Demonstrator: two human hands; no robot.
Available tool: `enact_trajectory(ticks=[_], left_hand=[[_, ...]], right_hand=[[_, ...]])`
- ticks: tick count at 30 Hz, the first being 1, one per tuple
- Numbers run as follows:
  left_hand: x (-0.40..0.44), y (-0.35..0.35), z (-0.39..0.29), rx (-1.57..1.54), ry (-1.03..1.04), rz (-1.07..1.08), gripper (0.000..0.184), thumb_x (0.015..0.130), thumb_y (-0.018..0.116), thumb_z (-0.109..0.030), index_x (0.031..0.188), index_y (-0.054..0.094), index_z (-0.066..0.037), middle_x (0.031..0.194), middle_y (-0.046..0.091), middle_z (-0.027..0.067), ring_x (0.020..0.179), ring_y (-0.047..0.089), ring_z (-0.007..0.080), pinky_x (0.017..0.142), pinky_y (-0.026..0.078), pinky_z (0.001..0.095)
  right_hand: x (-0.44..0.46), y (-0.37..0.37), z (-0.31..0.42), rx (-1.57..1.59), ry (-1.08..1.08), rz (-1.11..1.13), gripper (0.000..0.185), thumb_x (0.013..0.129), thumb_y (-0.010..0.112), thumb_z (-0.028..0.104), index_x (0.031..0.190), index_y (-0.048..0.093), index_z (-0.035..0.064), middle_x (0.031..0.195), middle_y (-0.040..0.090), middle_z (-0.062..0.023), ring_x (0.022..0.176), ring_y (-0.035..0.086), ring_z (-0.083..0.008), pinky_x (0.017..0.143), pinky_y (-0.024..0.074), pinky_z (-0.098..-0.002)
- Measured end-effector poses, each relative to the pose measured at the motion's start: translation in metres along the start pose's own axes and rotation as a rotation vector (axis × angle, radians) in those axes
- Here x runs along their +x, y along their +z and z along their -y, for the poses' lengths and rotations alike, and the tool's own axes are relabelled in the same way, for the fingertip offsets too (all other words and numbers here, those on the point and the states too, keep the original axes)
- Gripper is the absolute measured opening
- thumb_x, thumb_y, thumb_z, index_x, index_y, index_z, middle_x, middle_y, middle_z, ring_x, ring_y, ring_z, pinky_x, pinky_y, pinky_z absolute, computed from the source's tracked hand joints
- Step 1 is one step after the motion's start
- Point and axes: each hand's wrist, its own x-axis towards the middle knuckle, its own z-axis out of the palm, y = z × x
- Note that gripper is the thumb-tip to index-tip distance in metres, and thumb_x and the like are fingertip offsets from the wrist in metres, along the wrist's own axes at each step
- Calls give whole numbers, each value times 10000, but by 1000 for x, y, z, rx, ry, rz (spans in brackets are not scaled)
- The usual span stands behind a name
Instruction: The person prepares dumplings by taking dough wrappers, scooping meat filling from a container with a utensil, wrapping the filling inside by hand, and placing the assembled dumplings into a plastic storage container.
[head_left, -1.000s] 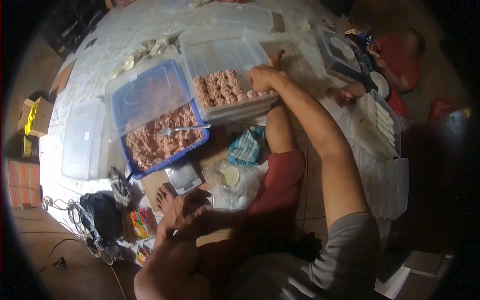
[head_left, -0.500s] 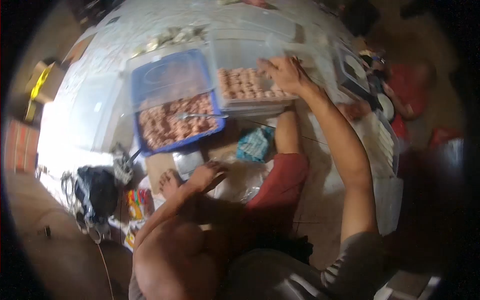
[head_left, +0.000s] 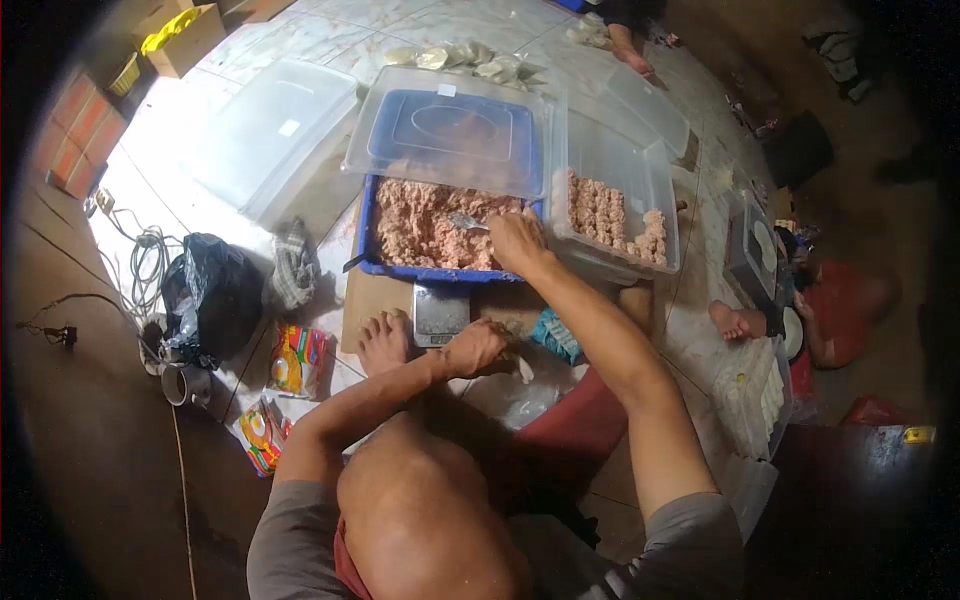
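Observation:
My right hand [head_left: 518, 243] is closed round the handle of a metal spoon [head_left: 466, 222], whose head rests on the pink minced mixture [head_left: 420, 222] in the blue tub [head_left: 366, 232]. My left hand [head_left: 476, 350] is beside the small scale [head_left: 441, 313], fingers bent over something whitish, too small to make out. A clear lid [head_left: 362, 122] covers the far part of the tub. To the right, a clear container [head_left: 672, 225] holds rows of pink portions [head_left: 597, 207].
A turquoise cloth [head_left: 556, 336] and a plastic bag lie near my left hand. At left are a black bag [head_left: 213, 290], colourful packets [head_left: 298, 358], a mug [head_left: 186, 385] and cables. A person in red [head_left: 845, 305] sits at right beside more containers.
My right hand has moved from above the clear container to the blue tub and taken hold of the spoon. The view has swung right to left, and the tub now appears nearer the middle.

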Motion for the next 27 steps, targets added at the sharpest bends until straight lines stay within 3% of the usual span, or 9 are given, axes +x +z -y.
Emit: enact_trajectory(ticks=[3,4,5,7,12,16,19,23,27], left_hand=[[1,-49,-19,-493,-98,-55,354,896,685,-393,986,679,-51,937,672,180,862,645,402,744,498,462],[3,-34,-15,-442,-213,-99,338,932,660,-376,970,654,-40,850,653,212,813,629,440,674,489,480],[3,-23,-9,-436,-205,-112,338,932,660,-376,970,654,-40,850,653,212,813,629,440,674,489,480],[4,-14,-8,-478,-177,-241,340,942,654,-371,954,635,-32,794,639,230,784,608,462,661,482,492],[-1,-58,-32,-914,-377,-187,201,905,745,-143,963,603,-13,848,679,34,829,624,96,720,519,294],[-4,-70,-38,-1146,-382,-405,239,902,765,-167,979,583,-32,850,646,19,800,583,86,702,504,279],[-10,-79,-40,-1139,-508,-256,261,892,783,-183,978,584,-38,847,639,13,775,574,79,682,497,270],[-12,-65,-34,-951,-434,-296,249,884,788,-175,958,593,-40,806,644,4,721,586,75,650,494,266],[-16,-63,-30,-1114,-617,-105,237,881,789,-162,952,599,-41,835,662,8,747,601,88,683,508,275]], right_hand=[[-28,-26,10,201,55,-223,97,798,617,42,804,697,-13,847,667,-262,976,647,-469,906,482,-542],[-27,-37,-2,-208,-331,-52,109,812,620,48,849,670,-41,898,661,-280,903,653,-492,838,525,-524],[-30,-40,-1,-222,-336,-59,109,812,620,48,849,670,-41,898,661,-280,903,653,-492,838,525,-524],[-49,-55,14,44,178,-224,122,817,639,49,868,669,-59,901,655,-284,851,667,-470,763,543,-527],[-34,-50,20,-84,284,-175,221,904,524,30,927,709,-87,951,679,-303,869,710,-436,753,594,-480],[2,-13,19,-213,156,-251,226,909,559,78,960,710,-83,872,703,-285,799,724,-397,670,598,-462],[-11,-3,18,-87,21,-226,241,907,555,88,955,696,-102,899,706,-277,811,723,-405,708,597,-470],[-37,-52,19,-133,-55,82,182,861,616,58,958,714,-62,1011,699,-274,872,722,-407,784,589,-469],[-14,-48,16,-63,213,134,179,846,620,39,965,734,-31,983,713,-245,906,725,-392,783,598,-466]])
